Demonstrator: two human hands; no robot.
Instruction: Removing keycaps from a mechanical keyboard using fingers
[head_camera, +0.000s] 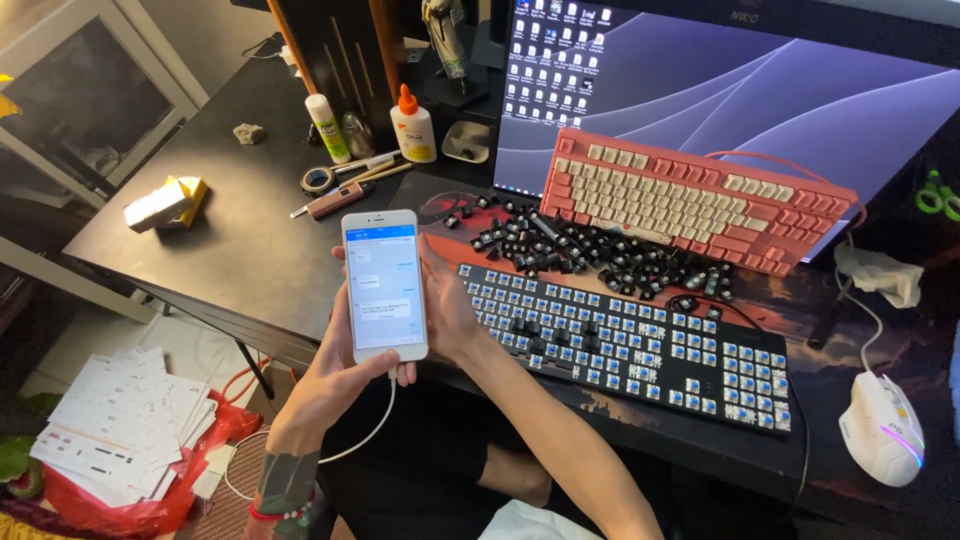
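Note:
A white smartphone (382, 282) with a lit chat screen is held upright in front of the desk edge. My left hand (335, 372) grips it from below and the left side. My right hand (447, 305) wraps its right edge from behind. A white cable (372, 428) hangs from the phone's bottom. Just right of the hands lies a black keyboard (640, 345) with most keycaps removed, showing blue switches. A pile of loose black keycaps (590, 255) lies behind it.
A pink and cream keyboard (690, 195) leans against a lit monitor (740, 90). A white mouse (882, 430) sits at right. Glue bottles (413, 125), a tape roll (318, 180) and tools sit at back left. Paper sheets (125, 420) lie on the floor.

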